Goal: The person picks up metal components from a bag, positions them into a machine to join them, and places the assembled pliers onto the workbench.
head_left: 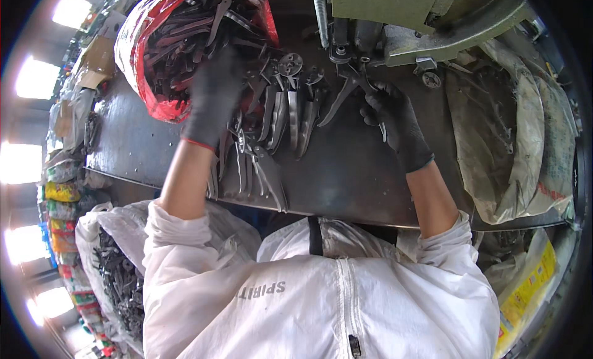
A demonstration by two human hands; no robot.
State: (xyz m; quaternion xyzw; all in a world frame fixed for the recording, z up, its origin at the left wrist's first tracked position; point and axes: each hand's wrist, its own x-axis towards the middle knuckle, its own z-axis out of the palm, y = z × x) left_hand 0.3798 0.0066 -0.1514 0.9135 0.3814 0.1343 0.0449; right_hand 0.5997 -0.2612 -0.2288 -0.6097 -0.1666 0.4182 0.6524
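1. Closest of all, filling the bottom: white jacket (296,309), sleeves bunched up toward the elbows.
2. Up to the top left, big red-and-white bag (143,81) on the desk (352,173), mouth gaping wide, crammed with dark metal handles (176,56), heaped every which way.
3. Over the right side of that mouth, left hand (216,90), gloved in dark grey and badly blurred; cannot tell whether open, closed or holding anything.
4. Across to the machine (395,10), and right hand (396,121), gloved too, fingers curled narrow around one handle of a plier-like tool (341,99); tool's head just under the machine's fittings, handles splayed toward the jacket.
5. Between both hands, loose on bare metal: jumbled pile of similar tools (287,118), just right of the bag, some near the front edge.
6. Far right, atop the desk, crumpled beige sack (528,167), wide open, dark metal pieces (485,124) dimly visible inside.
7. Down at lower left, below desk height, white sack (117,220), open and loaded with small dark parts (117,275).
8. Lower right, yellow-and-white sack (531,285); contents too murky to call.
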